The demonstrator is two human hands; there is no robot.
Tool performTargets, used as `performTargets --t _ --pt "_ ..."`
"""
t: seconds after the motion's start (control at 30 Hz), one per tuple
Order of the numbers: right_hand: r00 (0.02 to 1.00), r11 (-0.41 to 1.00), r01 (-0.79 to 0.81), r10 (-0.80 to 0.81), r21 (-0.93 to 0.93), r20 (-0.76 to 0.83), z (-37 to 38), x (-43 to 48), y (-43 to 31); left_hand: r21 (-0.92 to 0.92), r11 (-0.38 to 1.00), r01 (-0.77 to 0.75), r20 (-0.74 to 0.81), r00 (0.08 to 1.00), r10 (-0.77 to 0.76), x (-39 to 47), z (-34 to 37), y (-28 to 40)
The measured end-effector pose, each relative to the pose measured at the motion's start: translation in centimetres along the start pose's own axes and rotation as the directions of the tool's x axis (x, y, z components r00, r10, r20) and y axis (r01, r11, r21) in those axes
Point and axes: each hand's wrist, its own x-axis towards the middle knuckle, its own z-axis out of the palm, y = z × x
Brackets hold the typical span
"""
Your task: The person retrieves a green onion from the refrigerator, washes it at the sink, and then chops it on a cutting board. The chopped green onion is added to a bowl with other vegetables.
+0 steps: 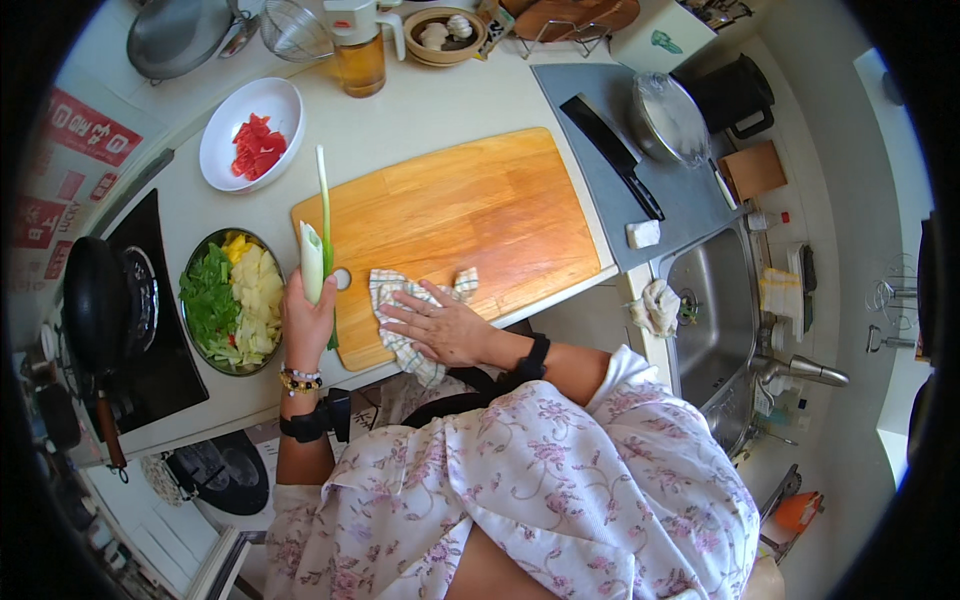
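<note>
My left hand (306, 319) is closed around green onions (311, 262), white and green stalks held upright in the picture at the left edge of a wooden cutting board (480, 202). With fingers spread, my right hand (442, 326) presses flat on a checked cloth (390, 289) at the board's near left part. Left of my left hand stands a metal bowl of sliced pale vegetable, yellow pieces and chopped greens (206, 289). A white bowl (289, 97) with red pieces (257, 146) is farther back. A black cleaver (607, 142) lies right of the board on a grey mat (555, 82).
A black wok (94, 300) sits on the cooktop (169, 375) at left. An oil jug (360, 67) and a bowl with garlic (412, 37) stand at the back. A plastic-covered metal bowl (670, 120), a crumpled cloth (656, 309) and a steel sink (712, 300) are at right.
</note>
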Motion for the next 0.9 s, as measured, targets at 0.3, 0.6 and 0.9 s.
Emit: performTargets --t 0.3,0.6,0.9 --pt "0.618 0.578 -0.754 0.785 -0.312 -0.039 -7.0 -15.4 8.1 0.046 0.999 0.015 -0.033 0.999 -0.013 1.8 0.5 -0.5" --pt "0.155 0.13 -0.987 0.908 -0.09 -0.39 -5.4 -16.1 10.8 0.028 0.999 0.021 0.016 1.0 -0.021 0.7 0.9 -0.4" --pt "0.739 0.77 -0.55 0.629 0.322 -0.24 -8.9 -13.8 9.1 0.138 0.99 -0.007 -0.055 0.998 0.014 1.2 4.2 -0.3"
